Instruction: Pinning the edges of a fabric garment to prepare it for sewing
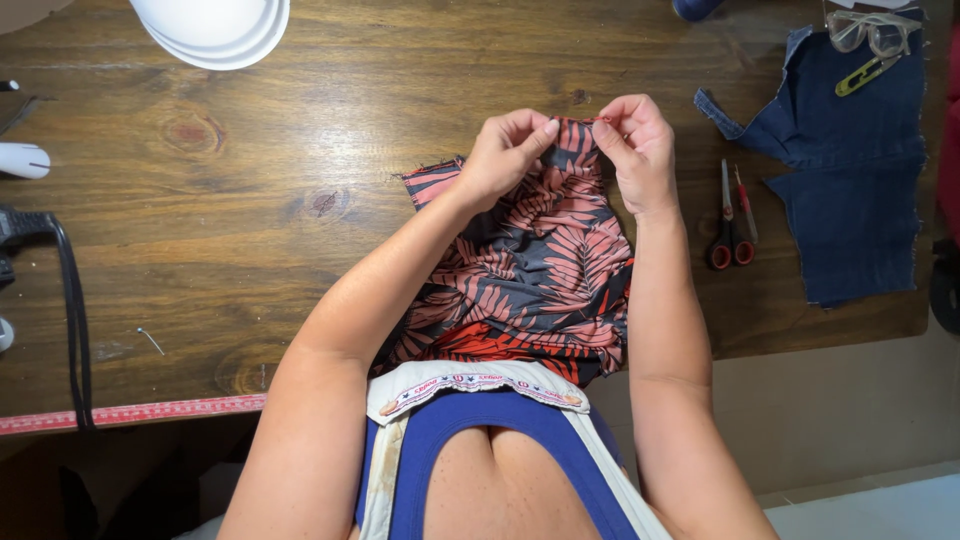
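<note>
A piece of dark fabric with a red leaf print [540,270] lies on the wooden table [250,200] and hangs over its near edge toward my lap. My left hand [505,150] pinches the fabric's far edge between thumb and fingers. My right hand [635,145] pinches the same edge just to the right. The two hands are a few centimetres apart, with the edge stretched between them.
Red-handled scissors [730,225] lie right of my right arm. A cut piece of blue denim [855,170] lies further right, with clear safety glasses [872,32] and a yellow-green thread snip [865,75] on it. A white bowl [215,30] sits far left; a black cord [72,300], a pin [150,340] and a red measuring tape [130,412] are at left.
</note>
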